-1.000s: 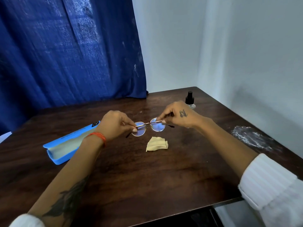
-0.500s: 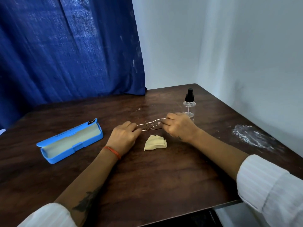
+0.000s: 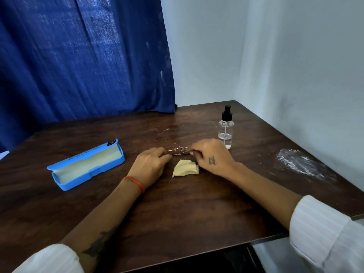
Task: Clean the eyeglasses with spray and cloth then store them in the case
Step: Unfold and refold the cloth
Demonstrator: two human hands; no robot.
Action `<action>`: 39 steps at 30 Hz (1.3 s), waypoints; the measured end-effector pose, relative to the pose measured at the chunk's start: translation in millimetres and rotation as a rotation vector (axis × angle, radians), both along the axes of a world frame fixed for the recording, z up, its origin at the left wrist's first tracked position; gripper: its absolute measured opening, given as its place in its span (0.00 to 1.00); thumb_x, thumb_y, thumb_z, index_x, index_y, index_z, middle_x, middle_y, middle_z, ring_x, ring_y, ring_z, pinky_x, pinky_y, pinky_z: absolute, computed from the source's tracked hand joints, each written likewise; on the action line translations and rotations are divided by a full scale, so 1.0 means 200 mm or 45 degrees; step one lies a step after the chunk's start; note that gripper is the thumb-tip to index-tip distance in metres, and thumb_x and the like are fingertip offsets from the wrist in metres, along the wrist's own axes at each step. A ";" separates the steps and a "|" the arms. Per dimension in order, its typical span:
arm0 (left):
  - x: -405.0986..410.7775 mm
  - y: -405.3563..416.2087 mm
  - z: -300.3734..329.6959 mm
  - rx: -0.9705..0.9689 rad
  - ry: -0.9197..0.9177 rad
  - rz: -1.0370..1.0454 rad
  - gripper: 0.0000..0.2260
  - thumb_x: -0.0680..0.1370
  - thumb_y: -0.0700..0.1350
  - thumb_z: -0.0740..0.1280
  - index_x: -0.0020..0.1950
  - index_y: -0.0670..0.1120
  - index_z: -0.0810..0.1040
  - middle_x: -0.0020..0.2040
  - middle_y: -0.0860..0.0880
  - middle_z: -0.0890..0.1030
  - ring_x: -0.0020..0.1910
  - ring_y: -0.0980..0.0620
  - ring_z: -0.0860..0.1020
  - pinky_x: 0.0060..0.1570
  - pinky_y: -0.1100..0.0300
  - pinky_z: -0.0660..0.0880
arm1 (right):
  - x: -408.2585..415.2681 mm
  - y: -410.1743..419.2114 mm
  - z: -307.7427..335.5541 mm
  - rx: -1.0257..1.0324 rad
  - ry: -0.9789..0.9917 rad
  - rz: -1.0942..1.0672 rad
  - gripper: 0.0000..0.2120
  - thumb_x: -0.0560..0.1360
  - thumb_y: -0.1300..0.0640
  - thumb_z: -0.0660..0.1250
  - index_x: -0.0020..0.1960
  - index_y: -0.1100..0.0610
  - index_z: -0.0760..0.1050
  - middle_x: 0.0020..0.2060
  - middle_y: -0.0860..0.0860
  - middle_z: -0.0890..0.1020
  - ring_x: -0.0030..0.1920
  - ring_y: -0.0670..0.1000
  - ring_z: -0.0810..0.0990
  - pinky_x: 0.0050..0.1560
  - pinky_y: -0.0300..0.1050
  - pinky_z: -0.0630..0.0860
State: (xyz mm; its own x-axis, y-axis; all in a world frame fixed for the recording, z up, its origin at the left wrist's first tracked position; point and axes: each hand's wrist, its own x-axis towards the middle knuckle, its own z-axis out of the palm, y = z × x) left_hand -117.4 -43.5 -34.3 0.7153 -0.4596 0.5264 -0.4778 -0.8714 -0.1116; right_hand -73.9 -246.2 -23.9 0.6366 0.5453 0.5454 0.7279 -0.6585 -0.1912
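Note:
Thin metal-framed eyeglasses lie low on the dark wooden table, held at both ends. My left hand pinches the left end and my right hand pinches the right end. A folded pale yellow cloth lies on the table just in front of the glasses, between my hands. A clear spray bottle with a black pump stands upright just behind my right hand. The blue glasses case lies open to the left, its pale lining showing.
A white powdery smear marks the table at the right. A blue curtain hangs behind the table and a white wall runs along its right side. The table's front edge is near my sleeves.
The glasses, held up over the table a second ago, have come down onto it. Both hands followed and still grip the ends.

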 end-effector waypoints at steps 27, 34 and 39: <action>-0.35 -0.07 0.21 -1.772 1.045 -0.423 0.18 0.67 0.44 0.71 0.55 0.46 0.74 0.49 0.47 0.83 0.49 0.51 0.81 0.45 0.58 0.79 | -0.24 0.09 0.47 0.706 1.106 0.418 0.11 0.70 0.65 0.71 0.50 0.55 0.81 0.47 0.52 0.84 0.48 0.45 0.80 0.53 0.36 0.75; -0.43 0.08 0.11 -1.666 1.336 -0.301 0.07 0.66 0.44 0.71 0.44 0.47 0.81 0.43 0.50 0.84 0.44 0.54 0.81 0.40 0.63 0.79 | -0.22 0.03 0.42 0.805 1.253 0.276 0.10 0.70 0.69 0.68 0.48 0.59 0.81 0.43 0.54 0.84 0.43 0.48 0.82 0.44 0.39 0.80; -0.43 0.24 0.13 -1.419 1.290 -0.049 0.06 0.67 0.42 0.73 0.42 0.47 0.81 0.39 0.50 0.82 0.39 0.56 0.81 0.35 0.65 0.77 | -0.20 0.02 0.28 0.803 1.312 0.134 0.08 0.70 0.69 0.69 0.39 0.57 0.80 0.35 0.51 0.83 0.38 0.47 0.81 0.40 0.39 0.80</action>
